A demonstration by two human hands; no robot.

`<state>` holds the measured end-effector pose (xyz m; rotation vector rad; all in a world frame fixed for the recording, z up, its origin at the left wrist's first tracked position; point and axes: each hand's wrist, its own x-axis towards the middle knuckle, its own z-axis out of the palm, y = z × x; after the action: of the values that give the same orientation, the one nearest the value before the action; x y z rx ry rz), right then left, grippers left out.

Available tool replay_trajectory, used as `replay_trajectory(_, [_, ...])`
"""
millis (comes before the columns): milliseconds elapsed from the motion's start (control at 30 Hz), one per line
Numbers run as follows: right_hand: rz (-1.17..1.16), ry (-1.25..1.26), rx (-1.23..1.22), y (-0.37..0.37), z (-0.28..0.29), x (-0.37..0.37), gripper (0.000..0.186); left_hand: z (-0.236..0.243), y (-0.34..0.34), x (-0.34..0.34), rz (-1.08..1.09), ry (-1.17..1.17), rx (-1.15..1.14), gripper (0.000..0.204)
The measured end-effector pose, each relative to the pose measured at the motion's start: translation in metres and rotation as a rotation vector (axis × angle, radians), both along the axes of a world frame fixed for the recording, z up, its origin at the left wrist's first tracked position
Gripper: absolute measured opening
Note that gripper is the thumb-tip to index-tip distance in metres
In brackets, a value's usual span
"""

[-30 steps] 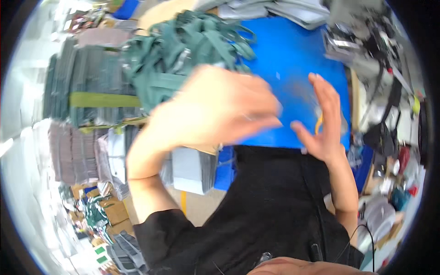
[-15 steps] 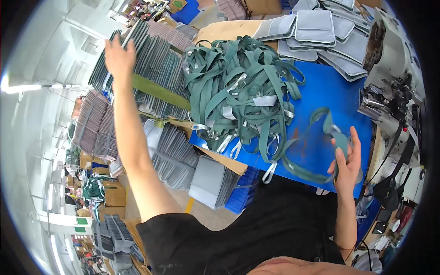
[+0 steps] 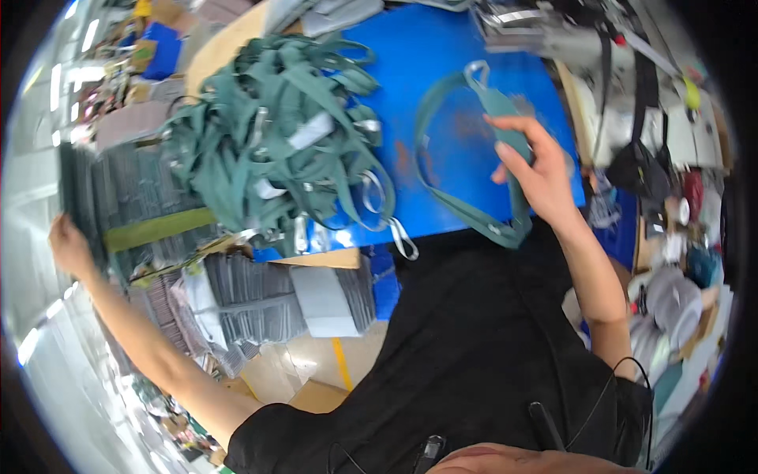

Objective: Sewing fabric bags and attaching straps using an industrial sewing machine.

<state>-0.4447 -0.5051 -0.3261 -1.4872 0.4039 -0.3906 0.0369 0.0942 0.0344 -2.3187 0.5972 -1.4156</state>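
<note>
Half-curled right hand (image 3: 540,167) may drop its loosely held green fabric loop (image 3: 496,103); left hand (image 3: 70,248), grip unclear, tugging could topple flat grey-green panels (image 3: 146,189), nine o'clock.

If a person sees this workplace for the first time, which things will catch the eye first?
The large tangle of green straps stands out most, heaped on the left part of the bright blue tabletop. To its right, a single looped strap curves out beside the right hand. Far left, the left hand is stretched out to the stacked greenish panels.
</note>
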Motion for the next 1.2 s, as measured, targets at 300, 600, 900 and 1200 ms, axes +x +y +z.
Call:
replay_trajectory(300, [0.140, 0.105, 0.534, -0.017, -0.030, 0.027, 0.043, -0.149, -0.246, -0.177, -0.947, 0.617, 0.057, 0.031])
replay_trajectory(600, [0.136, 0.163, 1.019, -0.010, -0.079, 0.013, 0.054, -0.314, -0.308, -0.275, -1.218, 0.961, 0.659, 0.017])
replay_trajectory(900, [0.105, 0.157, 0.684, 0.033, -0.091, 0.010, 0.032, -0.339, -0.392, -0.295, -0.860, 1.451, 0.554, 0.121])
replay_trajectory(1200, [0.201, -0.089, 0.876, 0.049, -0.011, 0.015, 0.029, -0.287, -0.379, -0.335, -0.865, 0.979, 0.306, 0.075])
